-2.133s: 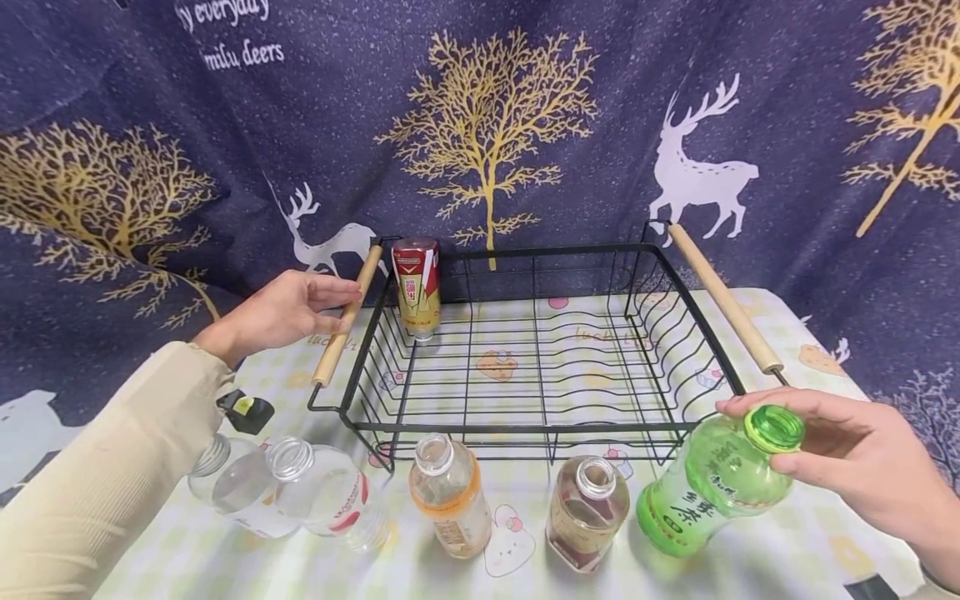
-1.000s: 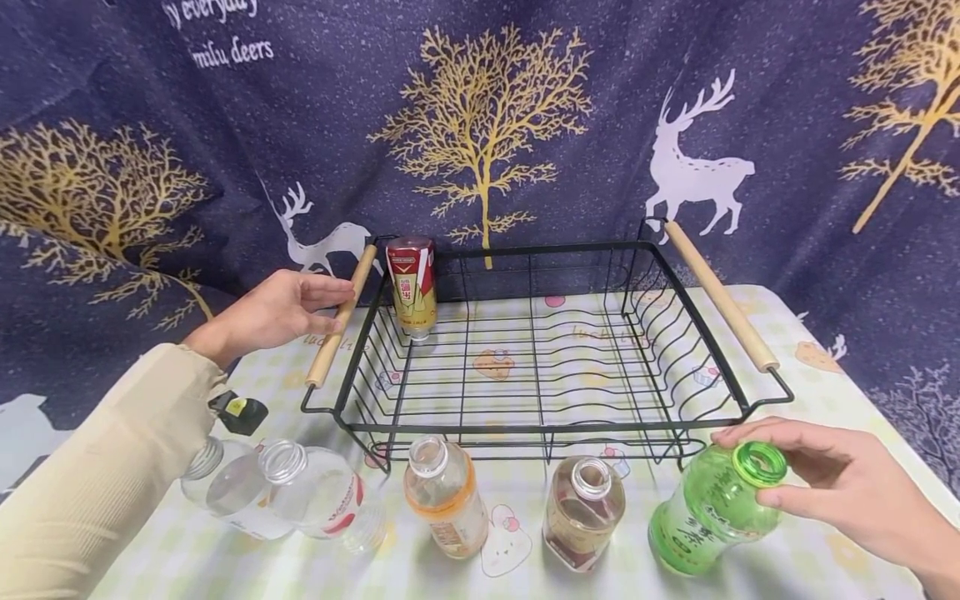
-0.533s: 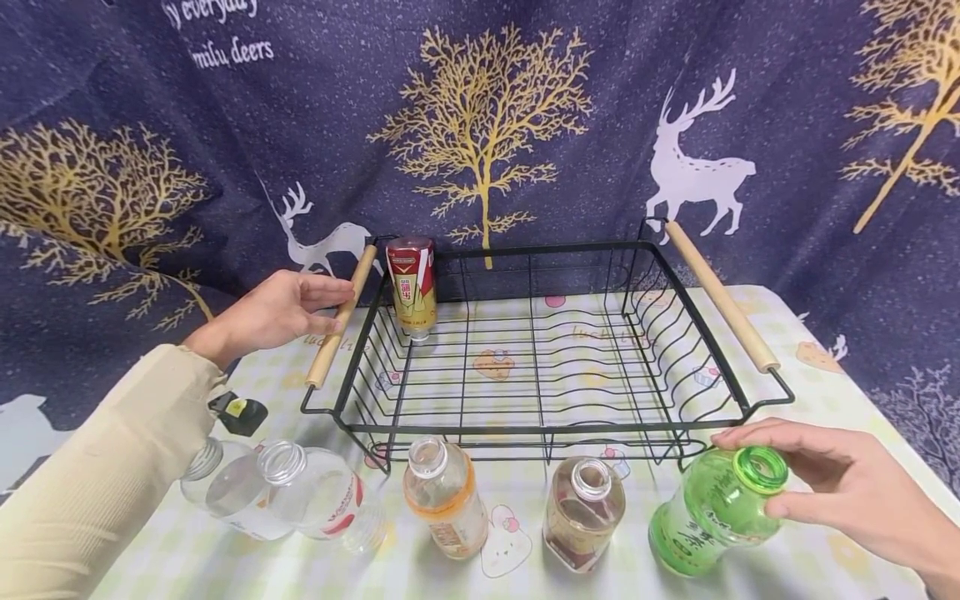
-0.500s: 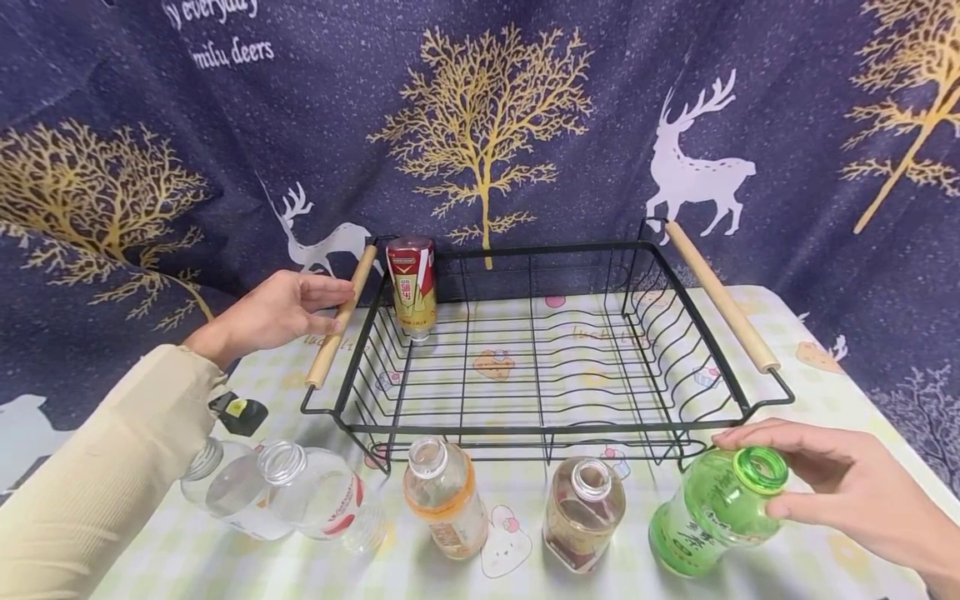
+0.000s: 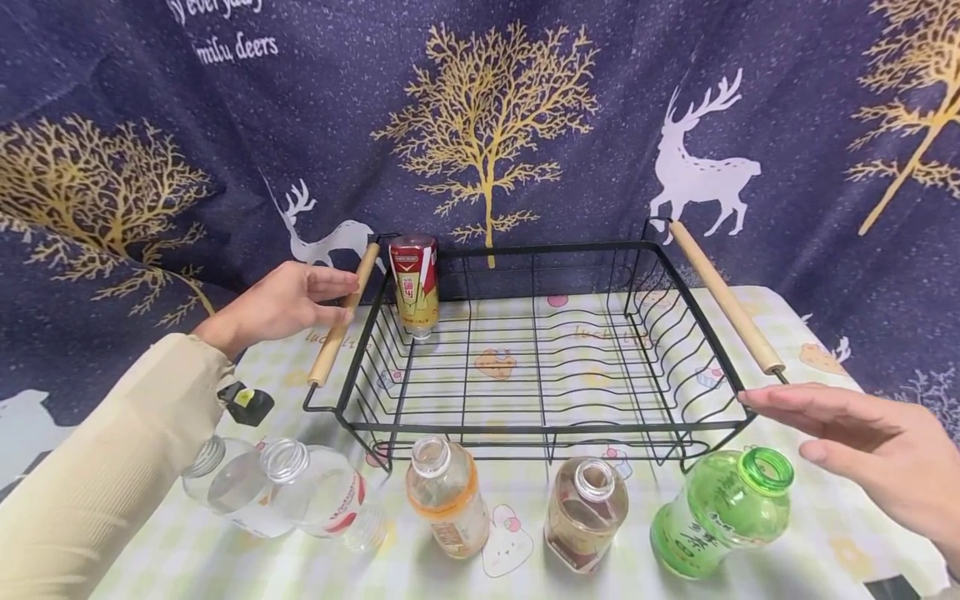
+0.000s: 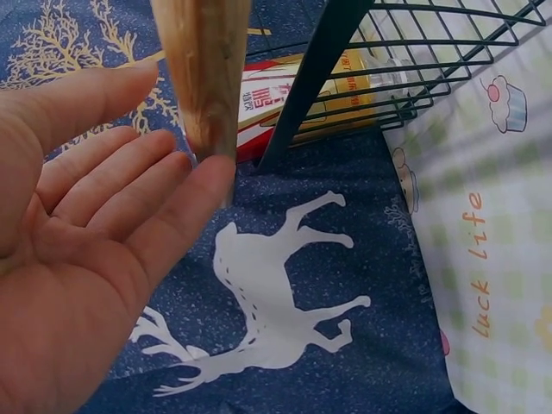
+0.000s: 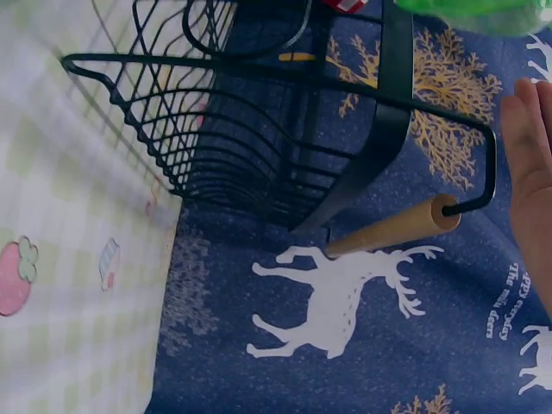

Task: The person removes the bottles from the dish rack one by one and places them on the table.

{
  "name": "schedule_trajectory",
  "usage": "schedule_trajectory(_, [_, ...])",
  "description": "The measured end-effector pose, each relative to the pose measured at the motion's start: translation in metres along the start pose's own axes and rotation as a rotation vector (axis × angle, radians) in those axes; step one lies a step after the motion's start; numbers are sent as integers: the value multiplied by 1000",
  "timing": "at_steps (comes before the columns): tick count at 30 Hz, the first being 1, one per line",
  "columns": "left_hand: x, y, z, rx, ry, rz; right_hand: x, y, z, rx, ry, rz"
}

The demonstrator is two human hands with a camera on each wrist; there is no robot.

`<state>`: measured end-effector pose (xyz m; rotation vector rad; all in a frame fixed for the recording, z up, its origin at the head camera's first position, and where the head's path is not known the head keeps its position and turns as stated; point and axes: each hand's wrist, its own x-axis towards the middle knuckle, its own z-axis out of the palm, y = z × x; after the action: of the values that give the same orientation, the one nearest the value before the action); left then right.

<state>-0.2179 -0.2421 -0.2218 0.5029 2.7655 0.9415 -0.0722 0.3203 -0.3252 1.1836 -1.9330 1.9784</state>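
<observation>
My left hand (image 5: pixel 281 302) is at the rack's left wooden handle (image 5: pixel 345 321), fingers extended and fingertips right at the wood; the left wrist view shows the palm uncurled. A red and gold can (image 5: pixel 415 287) stands upside down in the rack's back left corner. My right hand (image 5: pixel 870 442), fingers straight, is above and right of a green plastic bottle (image 5: pixel 720 517), apart from it. That bottle stands capless on the table in front of the rack's right corner. In the right wrist view only part of the right hand (image 7: pixel 533 164) shows at the edge.
A black wire dish rack (image 5: pixel 525 429) fills the middle of the checked tablecloth (image 5: pixel 832 533). Along its front stand an orange-banded bottle (image 5: pixel 453 508), a brownish bottle (image 5: pixel 585 521) and two clear bottles, one red-labelled (image 5: pixel 322 492). Behind hangs a dark blue curtain (image 5: pixel 315 125).
My right hand has let go of the green bottle and lifted up and to the right. Earlier, that bottle was lowered upright onto the tablecloth. The left hand has barely moved.
</observation>
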Motion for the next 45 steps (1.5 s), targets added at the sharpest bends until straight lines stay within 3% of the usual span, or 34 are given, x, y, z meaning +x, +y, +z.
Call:
schedule_trajectory(4, [4,0,-2,8,7,11,5,-4,-4,-101,74,53])
schedule_trajectory(17, [21,17,-3,0,19,25,23,-5,-9,-253,207,97])
schedule_trajectory(21, [29,25,-3,15,27,8,26,-4,-10,-471,263,136])
schedule_trajectory(23, [33,29,-4,23,29,9,28,-3,-10,-527,286,147])
schedule_trajectory(24, [35,30,-4,30,31,9,28,-2,-10,-539,299,152])
schedule_trajectory(28, [42,33,-6,27,31,-12,30,3,-13,-419,315,111])
schedule_trajectory(34, [53,34,-7,6,48,-58,30,6,-14,-622,346,200])
schedule_trajectory(45, [69,33,-7,36,63,-111,29,13,-16,-648,394,372])
